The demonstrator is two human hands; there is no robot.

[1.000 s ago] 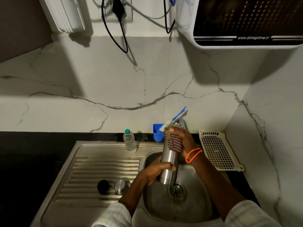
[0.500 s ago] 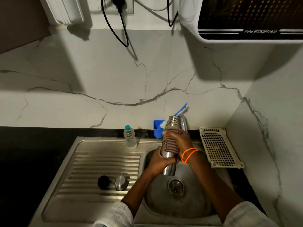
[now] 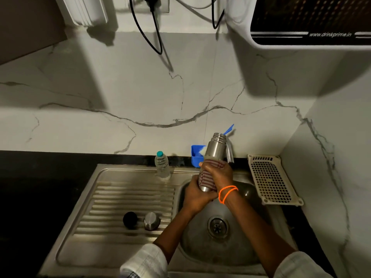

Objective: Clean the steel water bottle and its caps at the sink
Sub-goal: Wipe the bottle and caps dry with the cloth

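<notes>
I hold the steel water bottle (image 3: 215, 148) upright over the sink basin (image 3: 241, 247), its open threaded mouth pointing up. My left hand (image 3: 195, 195) grips the bottle's base from below. My right hand (image 3: 217, 173) presses a red-and-white striped cloth (image 3: 206, 178) around the lower body. A black cap (image 3: 130, 217) and a steel cap (image 3: 151, 220) rest side by side on the ribbed drainboard (image 3: 124, 199), left of the basin.
A small plastic water bottle (image 3: 162, 164) stands at the sink's back rim. A blue holder (image 3: 195, 156) with a brush sits behind the bottle, next to the tap (image 3: 229, 152). A beige perforated tray (image 3: 271, 178) lies right of the basin. A water purifier (image 3: 311, 21) hangs above.
Both hands have slid down the bottle, so more bare steel shows at its top. The bottle has tipped from leaning to nearly upright and sits higher over the basin.
</notes>
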